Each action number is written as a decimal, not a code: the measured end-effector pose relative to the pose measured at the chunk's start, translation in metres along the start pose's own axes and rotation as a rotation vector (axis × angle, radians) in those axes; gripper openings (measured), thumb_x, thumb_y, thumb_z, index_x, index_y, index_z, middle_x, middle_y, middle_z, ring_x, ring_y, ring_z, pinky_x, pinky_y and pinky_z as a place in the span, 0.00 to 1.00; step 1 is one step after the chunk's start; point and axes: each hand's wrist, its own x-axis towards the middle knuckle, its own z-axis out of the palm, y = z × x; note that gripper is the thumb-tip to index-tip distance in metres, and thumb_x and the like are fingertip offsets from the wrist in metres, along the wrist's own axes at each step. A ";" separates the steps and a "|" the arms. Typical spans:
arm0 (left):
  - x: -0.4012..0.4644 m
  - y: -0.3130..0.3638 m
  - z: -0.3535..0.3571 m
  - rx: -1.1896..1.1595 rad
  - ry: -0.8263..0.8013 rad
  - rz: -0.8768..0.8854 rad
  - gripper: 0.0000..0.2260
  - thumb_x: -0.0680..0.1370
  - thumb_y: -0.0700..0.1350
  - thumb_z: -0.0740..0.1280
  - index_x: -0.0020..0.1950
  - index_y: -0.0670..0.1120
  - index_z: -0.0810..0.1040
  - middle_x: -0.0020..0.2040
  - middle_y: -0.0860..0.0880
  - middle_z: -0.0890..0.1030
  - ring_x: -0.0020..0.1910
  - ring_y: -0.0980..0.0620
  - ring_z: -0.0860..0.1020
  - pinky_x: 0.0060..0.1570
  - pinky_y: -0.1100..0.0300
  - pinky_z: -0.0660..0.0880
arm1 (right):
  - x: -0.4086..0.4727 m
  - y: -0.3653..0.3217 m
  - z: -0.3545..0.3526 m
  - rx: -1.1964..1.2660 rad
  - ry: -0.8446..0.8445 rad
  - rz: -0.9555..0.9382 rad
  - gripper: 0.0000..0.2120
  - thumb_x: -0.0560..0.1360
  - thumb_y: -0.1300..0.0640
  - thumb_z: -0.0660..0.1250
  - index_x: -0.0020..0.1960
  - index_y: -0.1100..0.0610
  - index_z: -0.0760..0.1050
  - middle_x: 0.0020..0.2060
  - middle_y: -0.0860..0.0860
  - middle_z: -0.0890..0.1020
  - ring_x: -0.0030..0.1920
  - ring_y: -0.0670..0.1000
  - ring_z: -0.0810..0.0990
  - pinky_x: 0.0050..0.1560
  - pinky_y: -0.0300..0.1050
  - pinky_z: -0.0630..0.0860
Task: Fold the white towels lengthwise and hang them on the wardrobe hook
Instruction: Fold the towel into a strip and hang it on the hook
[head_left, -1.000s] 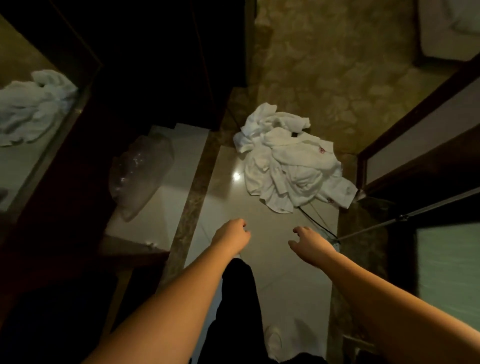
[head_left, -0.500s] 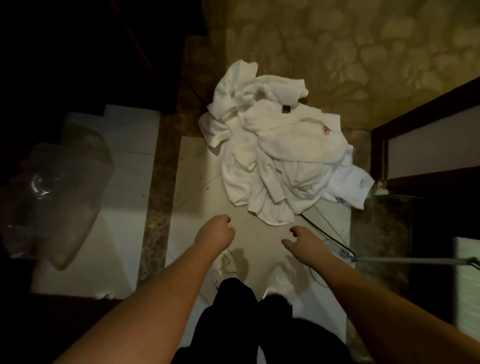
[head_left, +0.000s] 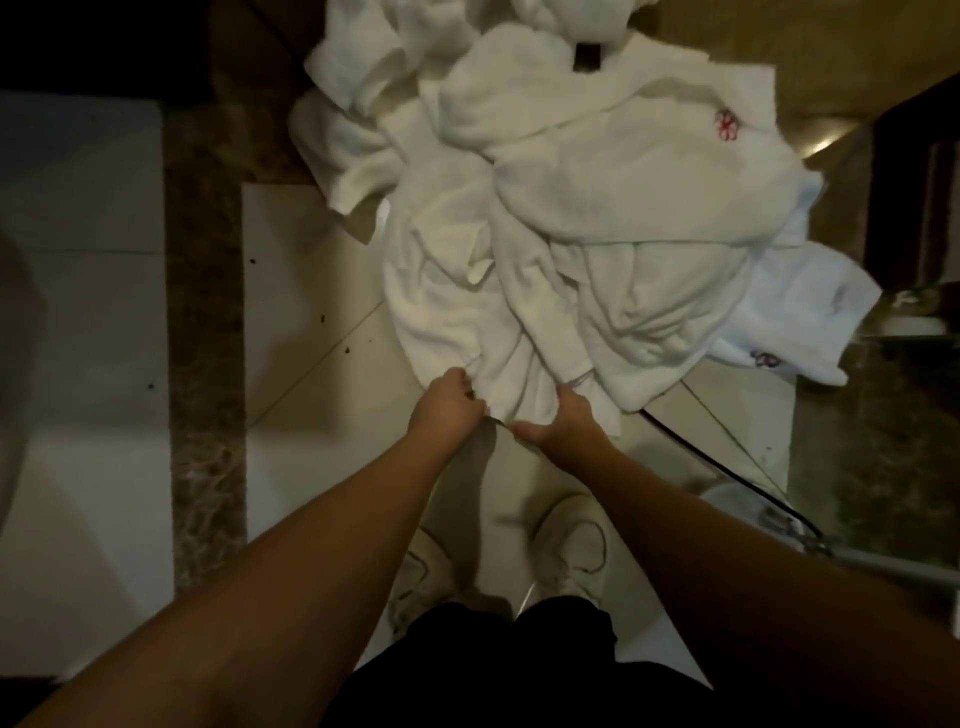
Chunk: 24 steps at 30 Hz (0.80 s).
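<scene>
Hands (head_left: 506, 413) now gripping towels (head_left: 571, 249) — cable (head_left: 727, 467) beside

The towel pile (head_left: 561, 218) runs off the top edge; both hands' fingers (head_left: 470, 391) are buried in cloth.

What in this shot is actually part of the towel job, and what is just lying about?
Part of the job:
- pile of white towels on the floor
- left hand and right hand, both gripping the pile's near edge

Just lying about:
- black cable on the tiles, running under the pile
- white shoes
- tiled floor
</scene>
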 end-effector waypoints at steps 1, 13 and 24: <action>0.010 -0.002 0.006 -0.045 0.025 -0.012 0.15 0.79 0.48 0.68 0.62 0.43 0.75 0.54 0.43 0.79 0.56 0.41 0.78 0.46 0.58 0.67 | 0.009 0.002 0.005 0.096 0.055 0.027 0.44 0.70 0.44 0.79 0.78 0.59 0.62 0.72 0.59 0.69 0.71 0.59 0.70 0.72 0.52 0.67; 0.025 0.006 0.003 -0.723 -0.149 -0.219 0.08 0.82 0.45 0.67 0.58 0.43 0.78 0.49 0.45 0.82 0.44 0.49 0.79 0.40 0.59 0.74 | 0.023 0.003 0.018 0.566 0.033 0.286 0.16 0.80 0.51 0.69 0.62 0.60 0.79 0.61 0.58 0.82 0.62 0.59 0.80 0.35 0.35 0.71; -0.073 0.069 -0.064 -1.051 -0.280 -0.113 0.08 0.85 0.40 0.59 0.51 0.40 0.76 0.44 0.43 0.83 0.41 0.50 0.83 0.39 0.60 0.80 | -0.077 -0.060 -0.020 0.662 -0.209 -0.131 0.21 0.69 0.40 0.74 0.60 0.41 0.75 0.56 0.44 0.84 0.57 0.44 0.82 0.54 0.41 0.79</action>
